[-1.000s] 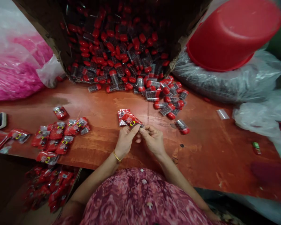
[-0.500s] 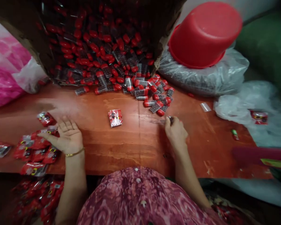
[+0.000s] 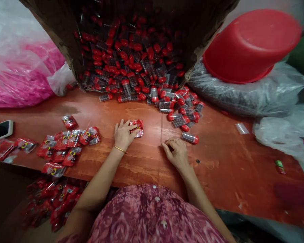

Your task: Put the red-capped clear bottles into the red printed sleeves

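Stack of red printed cards (image 3: 141,125) lies flat on the wooden surface (image 3: 223,175), under the left hand's fingertips. Left hand (image 3: 123,135), gold-coloured bracelet (image 3: 120,149) at the wrist: palm down on the stack's left side, thumb across it, fingers touching. Can't tell if that grip is pinching a card.

Right hand (image 3: 177,152) is right of the stack and nearer the person, apart from it. Fingers curled in; can't tell if the grip holds anything. Single red-capped clear tube (image 3: 190,137) lies right of the stack, just beside that hand, dark bits inside.

Beyond the stack: cardboard box (image 3: 63,40), open side facing the person, heaped with similar tubes (image 3: 131,79). Spilled tubes (image 3: 181,120) lie right of the stack and beyond it.

Left of the stack: a cluster of red packets (image 3: 66,143), then a phone (image 3: 1,131) well apart. Pink-filled bag (image 3: 20,81) sits far left and beyond.

Far right of the stack and beyond: upturned red bucket (image 3: 253,47) on a clear bag (image 3: 243,101) of dark contents.
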Action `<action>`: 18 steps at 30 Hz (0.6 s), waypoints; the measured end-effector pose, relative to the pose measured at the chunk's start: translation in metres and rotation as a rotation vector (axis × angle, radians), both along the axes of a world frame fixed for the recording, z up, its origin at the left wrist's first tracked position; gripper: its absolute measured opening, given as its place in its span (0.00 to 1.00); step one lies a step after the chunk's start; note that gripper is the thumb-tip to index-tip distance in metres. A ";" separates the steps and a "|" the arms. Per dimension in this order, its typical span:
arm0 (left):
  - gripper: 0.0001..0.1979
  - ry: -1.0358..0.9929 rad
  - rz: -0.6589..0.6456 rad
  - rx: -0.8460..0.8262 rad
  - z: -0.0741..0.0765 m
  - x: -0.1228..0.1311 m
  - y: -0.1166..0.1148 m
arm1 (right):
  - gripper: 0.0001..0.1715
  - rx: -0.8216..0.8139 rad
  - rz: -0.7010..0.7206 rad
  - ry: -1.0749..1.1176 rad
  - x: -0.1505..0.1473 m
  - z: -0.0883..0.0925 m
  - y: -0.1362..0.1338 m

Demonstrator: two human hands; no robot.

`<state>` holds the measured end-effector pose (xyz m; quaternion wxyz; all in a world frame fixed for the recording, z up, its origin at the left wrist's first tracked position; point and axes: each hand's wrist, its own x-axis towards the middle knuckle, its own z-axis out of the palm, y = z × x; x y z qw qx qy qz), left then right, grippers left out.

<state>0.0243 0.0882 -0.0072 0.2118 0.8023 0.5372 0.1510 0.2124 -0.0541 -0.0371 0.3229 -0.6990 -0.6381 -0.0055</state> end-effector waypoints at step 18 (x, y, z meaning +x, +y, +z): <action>0.18 -0.714 0.142 -0.153 0.020 0.020 -0.046 | 0.16 -0.122 -0.023 1.292 -0.064 0.037 0.053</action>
